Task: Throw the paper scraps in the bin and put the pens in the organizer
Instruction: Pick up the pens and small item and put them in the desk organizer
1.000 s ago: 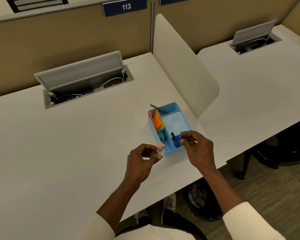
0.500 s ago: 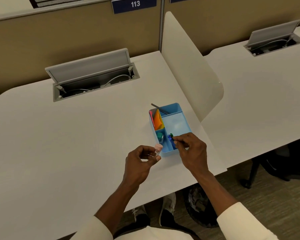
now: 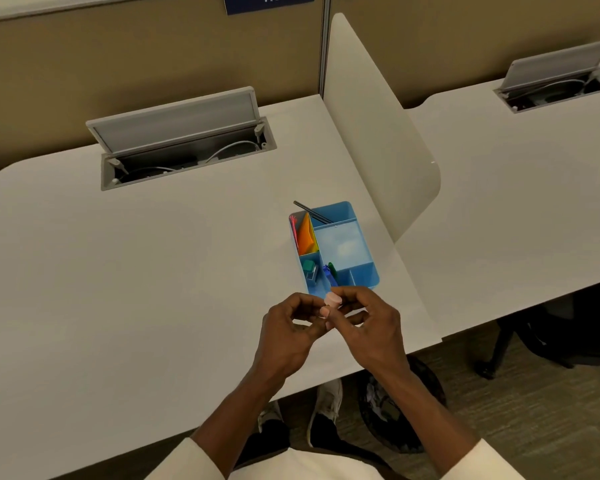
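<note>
A blue organizer (image 3: 361, 213) sits on the white desk (image 3: 118, 289) near its right edge. A blue pen (image 3: 329, 274) and a green pen (image 3: 332, 267) stand in one of its front compartments. A black pen (image 3: 310, 213) leans out of the back compartment. Orange and yellow notes (image 3: 306, 235) fill a left slot. Just in front of the organizer, my left hand (image 3: 288, 336) and my right hand (image 3: 374, 332) meet around a small pink-capped pen (image 3: 332, 300). Both hands touch it; most of its body is hidden by fingers.
An upright divider panel (image 3: 371, 133) separates this desk from the neighbouring desk (image 3: 516, 202) on the right. An open cable hatch (image 3: 184, 140) lies at the desk's back. A dark bin (image 3: 400, 403) with scraps stands on the floor under the desk edge, beside my shoes (image 3: 328, 398).
My right hand left the blue pen in the organizer's front compartment and came back to join my left hand at the pink-capped pen. The view shifted slightly.
</note>
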